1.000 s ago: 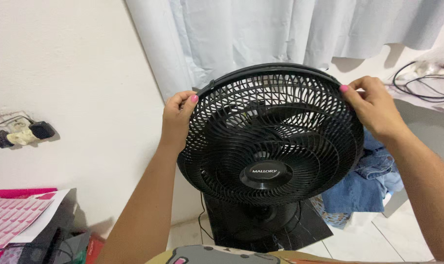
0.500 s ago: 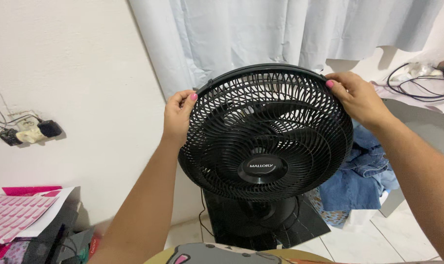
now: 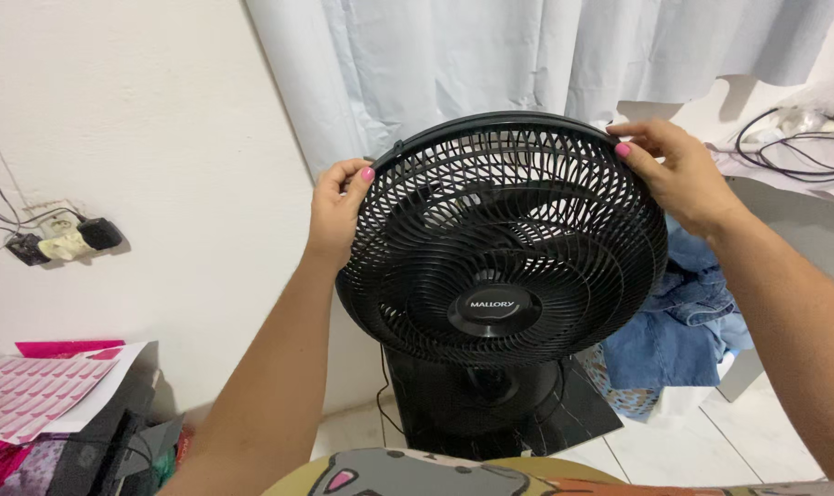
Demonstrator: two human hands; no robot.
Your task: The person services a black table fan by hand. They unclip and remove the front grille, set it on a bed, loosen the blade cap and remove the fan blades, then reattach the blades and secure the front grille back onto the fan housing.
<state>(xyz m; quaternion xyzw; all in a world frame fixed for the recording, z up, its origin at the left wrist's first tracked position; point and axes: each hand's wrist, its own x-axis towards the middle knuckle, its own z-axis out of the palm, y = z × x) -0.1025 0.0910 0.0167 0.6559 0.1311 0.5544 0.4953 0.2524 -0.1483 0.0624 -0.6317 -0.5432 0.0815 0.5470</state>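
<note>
Fan grille (image 3: 504, 248) rim between both hands (image 3: 336, 209)

We see an evenly lit, bright indoor scene. Soft daylight filters through the pale curtain (image 3: 545, 64) behind the fan (image 3: 499, 248), so the curtain folds show only faint grey shading. The white wall (image 3: 141, 119) is bright without glare. Soft shadows fall below the curtain hem at upper right and under the fan's base. The black grille keeps its detail and its spokes stay sharp. Both hands, left (image 3: 336, 213) and right (image 3: 679, 174), appear crisp, without motion blur. Straight lines bend slightly towards the edges.
</note>
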